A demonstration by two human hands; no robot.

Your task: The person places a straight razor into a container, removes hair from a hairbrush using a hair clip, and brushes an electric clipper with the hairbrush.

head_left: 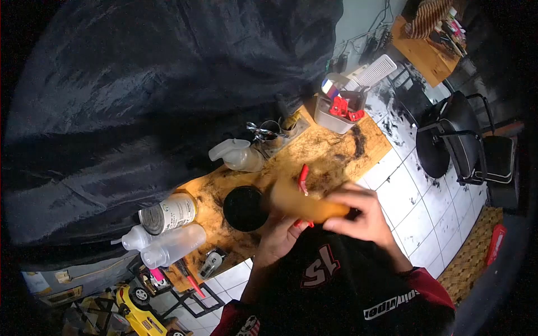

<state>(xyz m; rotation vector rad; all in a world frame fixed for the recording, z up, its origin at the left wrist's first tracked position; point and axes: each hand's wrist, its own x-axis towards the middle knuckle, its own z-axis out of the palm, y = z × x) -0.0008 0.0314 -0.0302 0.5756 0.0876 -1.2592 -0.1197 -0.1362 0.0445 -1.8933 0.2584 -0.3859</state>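
Observation:
My right hand (361, 213) is closed around an orange-brown object (322, 209), which has a dark end at the palm. Its far end is smeared by motion and may be bristles; I cannot make out its kind. Lower and to the left, my left hand (277, 238) has its fingers bent around a slim red tool (303, 178). Red parts of that tool show above and below the orange-brown object, which hides its middle. Both hands are above the near edge of a wooden table (342, 154) strewn with dark hair clippings. A round black disc (245, 208) lies left of my hands.
A spray bottle (238, 155) and a grey tub (336, 115) with a white comb (376, 71) and red clips stand along the back. To the left are a labelled can (168, 214), a clear bottle (174, 246) and a red-handled brush (193, 283). A black chair (462, 134) stands right.

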